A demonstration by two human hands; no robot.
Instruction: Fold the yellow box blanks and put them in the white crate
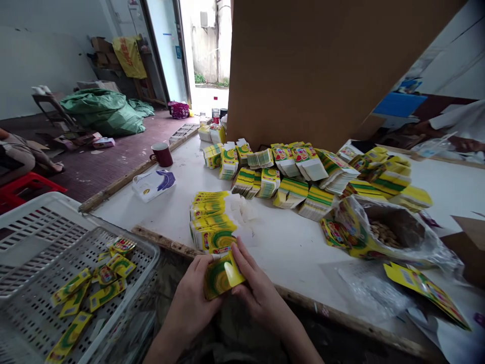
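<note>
A small yellow and green cardboard box point(216, 279) is held between my two hands over the table's front edge. My left hand point(195, 285) wraps round its left side, the thumb along the top. The fingers of my right hand point(254, 282) pinch a bent yellow flap at its right end. Just beyond my hands, a row of flat, overlapping yellow cartons point(212, 220) lies on the white table point(291, 258), white flaps pointing right. Whether anything is inside the held box is hidden.
At left, a white plastic basket point(147, 258) holds several yellow boxes point(108, 296). Carton stacks point(280, 192) line the back below a brown board point(295, 65). An open bag point(382, 232) of small brown pieces stands right. A maroon mug point(162, 154) is at back left. A person's arm point(435, 129) shows far right.
</note>
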